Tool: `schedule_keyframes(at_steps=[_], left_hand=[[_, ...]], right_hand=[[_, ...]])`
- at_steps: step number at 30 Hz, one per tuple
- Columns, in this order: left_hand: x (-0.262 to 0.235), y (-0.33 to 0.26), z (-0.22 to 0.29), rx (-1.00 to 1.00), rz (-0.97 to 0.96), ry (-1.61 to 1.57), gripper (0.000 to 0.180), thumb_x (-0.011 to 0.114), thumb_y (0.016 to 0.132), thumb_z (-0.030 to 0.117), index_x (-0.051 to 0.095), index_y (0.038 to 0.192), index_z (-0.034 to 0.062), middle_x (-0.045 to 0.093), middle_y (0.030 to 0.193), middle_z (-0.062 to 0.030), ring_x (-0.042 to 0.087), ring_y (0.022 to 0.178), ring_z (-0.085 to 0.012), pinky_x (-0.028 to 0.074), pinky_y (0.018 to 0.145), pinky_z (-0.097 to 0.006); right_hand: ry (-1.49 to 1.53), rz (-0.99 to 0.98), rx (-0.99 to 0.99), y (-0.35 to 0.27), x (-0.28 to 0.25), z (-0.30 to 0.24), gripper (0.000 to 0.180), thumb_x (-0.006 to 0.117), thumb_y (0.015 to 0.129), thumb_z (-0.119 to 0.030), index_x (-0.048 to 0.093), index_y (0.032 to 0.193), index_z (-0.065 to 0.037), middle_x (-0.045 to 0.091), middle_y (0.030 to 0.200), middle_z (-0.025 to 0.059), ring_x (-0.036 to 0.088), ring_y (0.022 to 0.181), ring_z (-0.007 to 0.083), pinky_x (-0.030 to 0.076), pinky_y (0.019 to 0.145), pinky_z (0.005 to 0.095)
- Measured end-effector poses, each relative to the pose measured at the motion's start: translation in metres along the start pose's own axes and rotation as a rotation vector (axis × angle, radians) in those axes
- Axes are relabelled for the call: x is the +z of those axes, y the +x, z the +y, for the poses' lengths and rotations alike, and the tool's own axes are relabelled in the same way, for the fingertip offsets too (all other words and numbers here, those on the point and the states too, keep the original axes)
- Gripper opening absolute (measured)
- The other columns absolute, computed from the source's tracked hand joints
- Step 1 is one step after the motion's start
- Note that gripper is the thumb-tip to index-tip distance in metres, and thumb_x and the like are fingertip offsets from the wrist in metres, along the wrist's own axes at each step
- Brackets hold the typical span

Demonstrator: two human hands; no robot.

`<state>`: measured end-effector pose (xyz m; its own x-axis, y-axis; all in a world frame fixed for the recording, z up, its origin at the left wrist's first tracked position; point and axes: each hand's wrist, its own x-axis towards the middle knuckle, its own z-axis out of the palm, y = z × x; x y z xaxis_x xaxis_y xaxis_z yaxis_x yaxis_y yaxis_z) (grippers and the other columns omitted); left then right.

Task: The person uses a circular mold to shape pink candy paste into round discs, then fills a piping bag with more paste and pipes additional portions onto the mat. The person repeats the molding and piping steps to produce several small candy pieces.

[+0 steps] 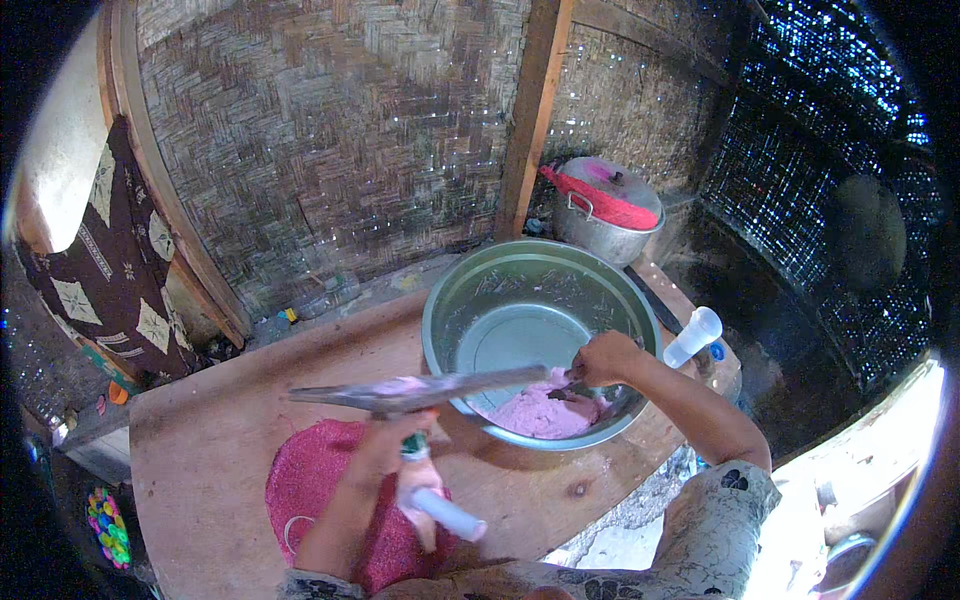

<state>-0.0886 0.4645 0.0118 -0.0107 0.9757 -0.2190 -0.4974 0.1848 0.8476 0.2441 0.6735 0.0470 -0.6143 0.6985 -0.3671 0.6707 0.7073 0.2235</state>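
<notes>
My left hand is closed around a long, flat tool, seen nearly edge-on and smeared with pink. Below that hand hangs a pale tube, blurred; I cannot tell how it joins the flat tool. The tool's right end reaches over the rim of a wide metal basin. Inside the basin, pink dough is heaped along the near side. My right hand has its fingers curled over the dough; a dark thing shows beneath them, too hidden to name.
A red textured round thing lies under my left forearm on the wooden table. Right of the basin are a knife and a translucent plastic cup. Behind stands a lidded pot with red cloth, near the woven wall.
</notes>
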Motion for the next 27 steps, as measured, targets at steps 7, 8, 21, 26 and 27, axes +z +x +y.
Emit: schedule_keyframes(at_steps=[7,8,21,26,27], left_hand=[[0.043,0.042,-0.045,0.009,-0.047,0.049,0.016,0.067,0.081,0.006,0.057,0.093,0.0098,0.057,0.079,-0.0017,0.055,0.067,-0.0122,0.047,0.057,-0.028],[0.045,0.04,-0.044,0.026,-0.04,0.067,0.016,0.066,0.081,0.006,0.057,0.093,0.0101,0.057,0.079,-0.0017,0.055,0.067,-0.0118,0.047,0.057,-0.028],[0.05,0.046,-0.043,0.145,0.016,0.016,0.029,0.07,0.083,0.008,0.061,0.11,0.006,0.061,0.09,-0.0023,0.058,0.081,-0.0122,0.047,0.069,-0.028],[0.06,0.046,-0.038,0.192,0.102,0.111,0.037,0.073,0.081,0.012,0.061,0.116,0.0057,0.063,0.095,-0.0024,0.058,0.086,-0.0118,0.046,0.071,-0.027],[0.058,0.042,-0.032,0.194,0.088,0.13,0.036,0.073,0.081,0.013,0.062,0.114,0.0059,0.063,0.096,-0.0022,0.058,0.085,-0.0114,0.046,0.071,-0.027]], right_hand=[[-0.025,-0.011,-0.182,0.001,-0.017,-0.016,0.028,0.061,0.076,-0.034,0.074,0.084,-0.01,0.07,0.084,0.0185,0.069,0.079,0.0359,0.056,0.071,0.0444],[-0.016,0.005,-0.191,0.002,-0.015,-0.018,0.029,0.061,0.076,-0.035,0.074,0.083,-0.01,0.07,0.084,0.0187,0.069,0.079,0.036,0.056,0.071,0.0443],[0.028,0.156,-0.293,-0.004,-0.015,-0.071,0.027,0.063,0.074,-0.03,0.071,0.092,-0.012,0.069,0.086,0.0129,0.068,0.08,0.0333,0.054,0.07,0.0436],[0.047,0.188,-0.242,-0.06,-0.047,-0.059,0.025,0.063,0.079,-0.035,0.073,0.095,-0.019,0.07,0.083,0.0121,0.067,0.08,0.0329,0.054,0.07,0.0443],[0.102,0.193,-0.168,-0.074,-0.053,-0.054,0.029,0.062,0.08,-0.039,0.073,0.097,-0.018,0.07,0.084,0.0131,0.067,0.08,0.0339,0.054,0.071,0.0442]])
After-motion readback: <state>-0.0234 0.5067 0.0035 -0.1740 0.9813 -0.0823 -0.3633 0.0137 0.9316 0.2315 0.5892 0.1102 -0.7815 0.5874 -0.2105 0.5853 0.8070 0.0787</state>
